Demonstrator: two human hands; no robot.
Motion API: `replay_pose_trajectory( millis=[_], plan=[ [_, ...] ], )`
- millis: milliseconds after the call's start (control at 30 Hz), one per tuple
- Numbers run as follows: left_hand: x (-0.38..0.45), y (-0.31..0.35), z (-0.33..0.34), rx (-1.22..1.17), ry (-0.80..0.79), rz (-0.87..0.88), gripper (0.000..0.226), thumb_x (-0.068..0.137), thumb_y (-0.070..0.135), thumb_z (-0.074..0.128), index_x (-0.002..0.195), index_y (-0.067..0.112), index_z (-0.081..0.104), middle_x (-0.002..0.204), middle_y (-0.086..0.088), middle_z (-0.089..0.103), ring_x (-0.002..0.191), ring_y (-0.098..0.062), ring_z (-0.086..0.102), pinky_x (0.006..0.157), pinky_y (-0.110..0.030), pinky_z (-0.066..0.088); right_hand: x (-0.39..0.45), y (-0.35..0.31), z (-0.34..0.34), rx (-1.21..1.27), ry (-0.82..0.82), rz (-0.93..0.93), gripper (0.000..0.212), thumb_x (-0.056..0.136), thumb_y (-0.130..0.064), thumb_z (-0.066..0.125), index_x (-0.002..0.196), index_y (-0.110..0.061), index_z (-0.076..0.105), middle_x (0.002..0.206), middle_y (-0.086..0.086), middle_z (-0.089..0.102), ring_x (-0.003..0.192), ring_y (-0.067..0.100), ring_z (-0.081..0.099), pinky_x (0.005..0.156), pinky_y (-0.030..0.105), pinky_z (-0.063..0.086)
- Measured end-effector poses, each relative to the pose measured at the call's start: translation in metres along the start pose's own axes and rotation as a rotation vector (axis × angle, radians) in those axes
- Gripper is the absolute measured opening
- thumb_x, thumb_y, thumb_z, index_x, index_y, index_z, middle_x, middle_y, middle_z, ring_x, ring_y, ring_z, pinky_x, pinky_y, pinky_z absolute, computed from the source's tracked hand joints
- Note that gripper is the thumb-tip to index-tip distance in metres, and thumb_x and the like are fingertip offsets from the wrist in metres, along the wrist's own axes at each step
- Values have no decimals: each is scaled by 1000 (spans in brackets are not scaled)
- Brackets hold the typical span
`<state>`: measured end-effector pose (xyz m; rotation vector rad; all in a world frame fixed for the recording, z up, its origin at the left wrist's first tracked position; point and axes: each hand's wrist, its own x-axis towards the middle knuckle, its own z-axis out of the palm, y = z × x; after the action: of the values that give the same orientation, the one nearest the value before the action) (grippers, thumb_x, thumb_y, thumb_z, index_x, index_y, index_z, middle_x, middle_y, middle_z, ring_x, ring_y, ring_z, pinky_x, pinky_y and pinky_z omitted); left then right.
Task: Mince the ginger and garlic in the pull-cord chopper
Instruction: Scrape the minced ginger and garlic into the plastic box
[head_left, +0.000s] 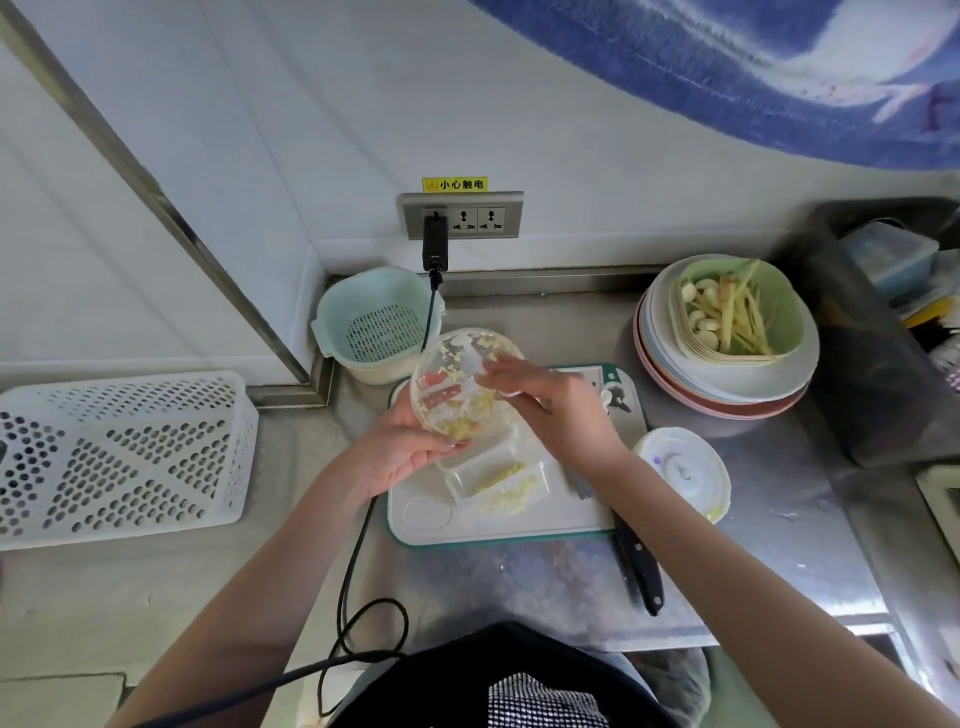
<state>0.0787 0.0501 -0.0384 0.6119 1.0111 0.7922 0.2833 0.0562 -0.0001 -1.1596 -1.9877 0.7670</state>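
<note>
Chopper bowl (457, 387) held tilted above cutting board (498, 499), cupped from below by left hand (400, 447). Right hand (540, 400) fingers reach inside; grasp unclear. Minced ginger-garlic (506, 480) piled in clear tray (493, 475) on board.

My left hand (402, 447) holds a clear glossy plastic chopper bowl (462, 387). Under it: smooth white plastic cutting board (431, 514). Beneath that: brushed metal counter (753, 519). Left: perforated white plastic basket (122, 457).
</note>
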Motion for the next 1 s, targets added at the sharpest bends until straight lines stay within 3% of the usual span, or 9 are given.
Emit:
replay_pose_trajectory(
  millis=[100, 167, 333, 433, 533, 667, 767, 867, 1000],
  plan=[
    [1, 5, 5, -44, 18, 16, 77, 73, -32, 46, 137, 10, 36, 129, -21, 52, 107, -30, 62, 77, -33, 58, -10, 9, 8, -104, -161, 38, 27, 87, -3, 61, 110, -15, 72, 115, 1, 69, 113, 10, 61, 94, 32, 50],
    [4, 7, 6, -72, 53, 38, 82, 73, -33, 45, 135, 19, 38, 132, -14, 50, 108, -31, 62, 77, -35, 59, -27, 6, 8, -119, -214, 69, 26, 88, -6, 61, 110, -16, 71, 115, 1, 69, 109, 12, 64, 91, 34, 52],
    [10, 4, 12, -28, 83, 50, 80, 71, -35, 48, 123, 26, 44, 131, -14, 50, 109, -28, 61, 82, -39, 58, 3, 0, -5, -80, 3, 18, 27, 88, -1, 59, 110, -12, 71, 122, 2, 64, 112, 6, 59, 98, 18, 45],
    [9, 6, 12, 17, 117, 88, 82, 70, -31, 55, 132, 21, 38, 132, -9, 50, 108, -26, 63, 87, -42, 55, -8, 11, -8, -221, -94, 84, 24, 89, -6, 60, 110, -13, 71, 112, 2, 70, 103, 15, 67, 91, 26, 50],
    [9, 6, 14, 73, 146, 107, 86, 70, -30, 57, 136, 20, 34, 127, -3, 52, 105, -23, 64, 87, -41, 56, -23, 7, -6, -221, -130, 55, 26, 89, -8, 61, 112, -15, 71, 108, 0, 72, 99, 9, 65, 84, 14, 46],
    [7, 6, 18, 101, 146, 96, 84, 70, -28, 59, 135, 18, 34, 120, -4, 54, 107, -23, 62, 87, -40, 56, 4, 2, -13, -242, 99, -21, 26, 89, -9, 59, 109, -17, 71, 118, 1, 67, 98, 13, 67, 78, 26, 54],
    [6, 9, 17, 81, 161, 145, 83, 70, -28, 59, 134, 19, 35, 124, 0, 51, 111, -24, 60, 86, -38, 56, -14, 12, -10, -320, 7, 75, 25, 90, -12, 60, 111, -18, 71, 112, 0, 70, 102, 18, 67, 74, 38, 58],
    [6, 8, 16, 90, 178, 151, 83, 71, -26, 60, 133, 23, 36, 125, 2, 49, 101, -20, 66, 85, -36, 57, -28, 9, -3, -306, -68, 23, 26, 91, -21, 55, 112, -20, 70, 113, -3, 70, 105, 6, 64, 75, 34, 58],
    [5, 6, 16, 112, 186, 141, 78, 71, -25, 61, 129, 23, 39, 119, 3, 52, 102, -20, 64, 86, -36, 56, -2, 0, -17, -346, 109, -75, 29, 89, -21, 49, 104, -16, 73, 110, 0, 71, 95, 15, 70, 69, 28, 56]
  ],
)
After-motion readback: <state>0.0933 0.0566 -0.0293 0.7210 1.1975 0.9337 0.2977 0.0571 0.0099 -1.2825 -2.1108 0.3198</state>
